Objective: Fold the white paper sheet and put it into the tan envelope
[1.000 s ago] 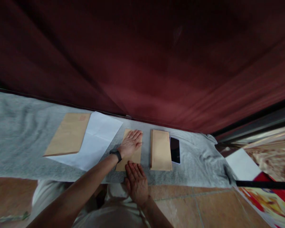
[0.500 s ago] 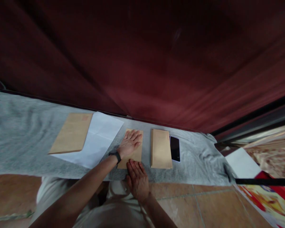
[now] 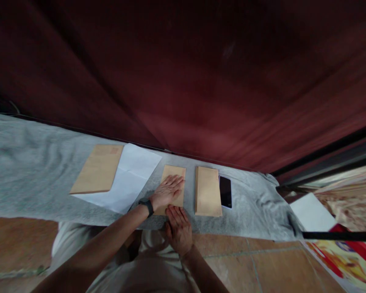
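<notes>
A brown paper envelope (image 3: pixel 173 170) lies flat on the grey cloth in front of me. My left hand (image 3: pixel 168 190), with a dark watch on the wrist, rests palm down across its middle, fingers stretched out and pointing right. At the envelope's near right corner lies my right hand (image 3: pixel 179 230), flat, its fingertips on or just at the paper edge. Both hands cover part of the envelope. To the right sits a stack of brown envelopes (image 3: pixel 208 191). Off to the left, another pile of brown envelopes (image 3: pixel 99 169) overlaps large white paper sheets (image 3: pixel 131 179).
A phone (image 3: pixel 225 191) lies against the right-hand stack. The grey cloth (image 3: pixel 253 207) covers a long narrow surface, with a dark red wall (image 3: pixel 183 101) behind it. Beyond its right end are a dark bar (image 3: pixel 341 236), a white sheet (image 3: pixel 312 211) and a red-yellow printed item (image 3: pixel 347 260).
My left hand has slid nearer to me along the envelope, uncovering its far end. The right hand stays by the near corner. The whole view has shifted slightly.
</notes>
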Demonstrator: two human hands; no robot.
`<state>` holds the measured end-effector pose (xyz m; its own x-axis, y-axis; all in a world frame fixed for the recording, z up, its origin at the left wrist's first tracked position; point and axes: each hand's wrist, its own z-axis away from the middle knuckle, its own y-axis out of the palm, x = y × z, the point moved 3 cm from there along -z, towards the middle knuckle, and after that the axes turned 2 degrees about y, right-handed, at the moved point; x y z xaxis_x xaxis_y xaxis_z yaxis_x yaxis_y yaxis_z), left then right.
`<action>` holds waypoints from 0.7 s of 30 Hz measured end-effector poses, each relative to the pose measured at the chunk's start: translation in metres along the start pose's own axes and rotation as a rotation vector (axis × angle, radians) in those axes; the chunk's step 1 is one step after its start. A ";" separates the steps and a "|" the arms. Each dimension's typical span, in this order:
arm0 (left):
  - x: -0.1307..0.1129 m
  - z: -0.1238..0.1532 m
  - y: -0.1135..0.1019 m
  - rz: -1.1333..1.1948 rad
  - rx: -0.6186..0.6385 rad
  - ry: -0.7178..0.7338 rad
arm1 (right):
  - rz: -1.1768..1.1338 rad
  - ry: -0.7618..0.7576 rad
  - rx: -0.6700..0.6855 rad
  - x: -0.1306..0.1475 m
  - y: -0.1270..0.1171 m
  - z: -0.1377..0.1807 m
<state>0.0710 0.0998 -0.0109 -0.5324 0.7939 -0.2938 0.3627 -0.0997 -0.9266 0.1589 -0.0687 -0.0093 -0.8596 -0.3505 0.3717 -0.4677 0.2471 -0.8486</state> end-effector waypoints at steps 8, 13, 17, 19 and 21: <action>-0.015 0.032 0.012 -0.027 -0.047 -0.116 | 0.003 0.003 -0.025 -0.004 0.006 0.004; -0.022 0.050 0.000 -0.043 -0.043 -0.154 | 0.008 -0.018 -0.054 -0.004 0.006 0.005; -0.027 0.072 -0.009 -0.062 -0.070 -0.170 | 0.040 0.039 -0.036 0.000 0.005 0.003; -0.029 0.085 -0.012 -0.078 -0.088 -0.176 | 0.075 0.093 -0.037 0.004 0.005 0.004; -0.034 0.097 -0.016 -0.097 -0.107 -0.156 | 0.112 0.132 -0.050 0.006 0.005 0.005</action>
<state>0.0087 0.0165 -0.0092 -0.6774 0.6935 -0.2453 0.3788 0.0430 -0.9245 0.1521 -0.0743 -0.0129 -0.9251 -0.1970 0.3246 -0.3739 0.3234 -0.8693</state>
